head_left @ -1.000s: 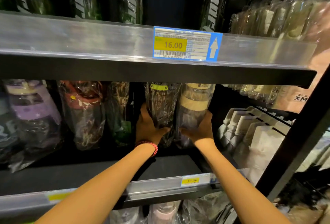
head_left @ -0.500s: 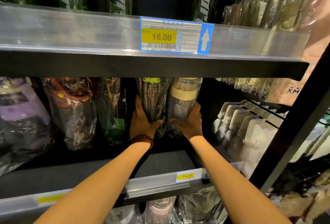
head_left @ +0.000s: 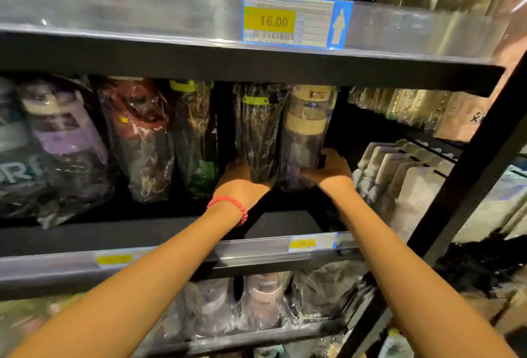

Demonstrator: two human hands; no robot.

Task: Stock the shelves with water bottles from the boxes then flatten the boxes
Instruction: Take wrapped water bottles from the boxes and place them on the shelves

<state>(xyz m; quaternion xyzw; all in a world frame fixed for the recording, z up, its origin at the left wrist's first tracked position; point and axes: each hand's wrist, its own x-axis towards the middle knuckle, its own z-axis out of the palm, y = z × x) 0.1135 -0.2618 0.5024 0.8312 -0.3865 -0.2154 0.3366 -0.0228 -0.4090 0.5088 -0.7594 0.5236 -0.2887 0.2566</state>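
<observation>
A dark store shelf (head_left: 273,226) holds plastic-wrapped water bottles, with a blue-bordered price tag (head_left: 296,19) reading 16.00 on the rail of the board above. Directly below that tag stand two bottles side by side and touching: a dark bottle (head_left: 258,132) with a yellow-green band and a beige-lidded bottle (head_left: 308,132).

Since half a second ago the left hand (head_left: 239,183) has dropped from the dark bottle's side toward its base, and the right hand (head_left: 328,168) has shifted round to the right side of the beige-lidded bottle; both bottles stand in the same spot under the tag.

The left hand's fingers go behind the dark bottle's wrapper, so I cannot tell whether they curl round it or lie flat. The right hand's fingers wrap round the beige-lidded bottle's lower right side, thumb at the front. The bottle bases are hidden by the hands and crinkled plastic.

Left of the tag's line, a green-capped bottle (head_left: 194,135), a red bottle (head_left: 137,135) and a purple bottle (head_left: 62,141) lean in their wrappers, blurred. A red bead bracelet (head_left: 229,205) circles the left wrist.
</observation>
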